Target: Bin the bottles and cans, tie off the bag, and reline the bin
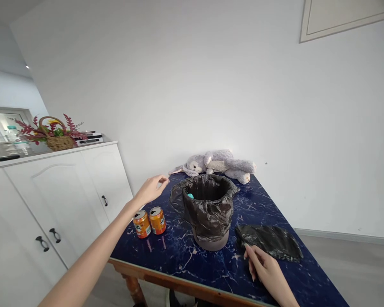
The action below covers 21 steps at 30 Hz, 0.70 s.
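My left hand (152, 187) is raised above the table's left side, just left of the small bin (210, 213), with thumb and fingers loosely apart and nothing in it. The bin is lined with a black bag, and something teal shows inside. My right hand (262, 266) rests on the dark blue marble-patterned table (185, 260), fingers lying flat, its fingertips touching the near edge of a folded black plastic bag (269, 242). Two orange drink cans (149, 221) stand below my left forearm.
A grey plush toy (217, 164) lies at the table's far end against the white wall. To the left stands a white cabinet (54, 204) holding a wicker flower basket (56, 134). The table's wooden front edge (179, 285) is close to me.
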Tool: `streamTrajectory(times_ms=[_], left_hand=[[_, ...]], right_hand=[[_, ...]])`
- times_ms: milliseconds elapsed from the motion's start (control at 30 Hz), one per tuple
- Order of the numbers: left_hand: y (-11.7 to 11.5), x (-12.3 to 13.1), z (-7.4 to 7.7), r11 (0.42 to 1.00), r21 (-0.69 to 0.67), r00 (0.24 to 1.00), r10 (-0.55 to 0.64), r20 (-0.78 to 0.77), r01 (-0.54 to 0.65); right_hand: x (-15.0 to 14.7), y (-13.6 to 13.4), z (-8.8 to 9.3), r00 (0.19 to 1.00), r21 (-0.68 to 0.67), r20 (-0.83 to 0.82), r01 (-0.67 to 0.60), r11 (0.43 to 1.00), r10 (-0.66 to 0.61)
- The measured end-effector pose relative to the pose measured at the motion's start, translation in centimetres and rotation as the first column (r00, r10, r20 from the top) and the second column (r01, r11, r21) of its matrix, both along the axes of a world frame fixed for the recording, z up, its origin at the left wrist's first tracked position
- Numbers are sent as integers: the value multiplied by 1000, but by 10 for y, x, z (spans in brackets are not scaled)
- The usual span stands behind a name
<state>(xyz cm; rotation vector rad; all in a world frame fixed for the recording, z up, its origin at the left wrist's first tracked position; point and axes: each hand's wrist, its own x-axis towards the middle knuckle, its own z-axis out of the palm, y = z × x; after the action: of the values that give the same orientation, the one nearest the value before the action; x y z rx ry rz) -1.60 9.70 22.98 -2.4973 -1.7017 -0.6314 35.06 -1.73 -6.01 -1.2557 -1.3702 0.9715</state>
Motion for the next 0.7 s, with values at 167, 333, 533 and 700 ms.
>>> streamTrajectory(times_ms=[167,333,533,700], left_hand=[[4,-42,-53,970,-179,969,128,-213,-167],[-5,-52,-92,940,-233,931,165,-325,-248],[-15,-39,-85,965,-172,952,148,-266,-198],[-29,-19,-5,961,152,964,247,-99,-230]], right_hand=[[0,0,-2,1000,-8,-6,2,1000,-2],[1,-1,-2,1000,-6,9,2,1000,-2],[2,-1,-3,1000,-19,10,-2,1000,2],[1,-2,-1,1000,-27,7,-9,1000,10]])
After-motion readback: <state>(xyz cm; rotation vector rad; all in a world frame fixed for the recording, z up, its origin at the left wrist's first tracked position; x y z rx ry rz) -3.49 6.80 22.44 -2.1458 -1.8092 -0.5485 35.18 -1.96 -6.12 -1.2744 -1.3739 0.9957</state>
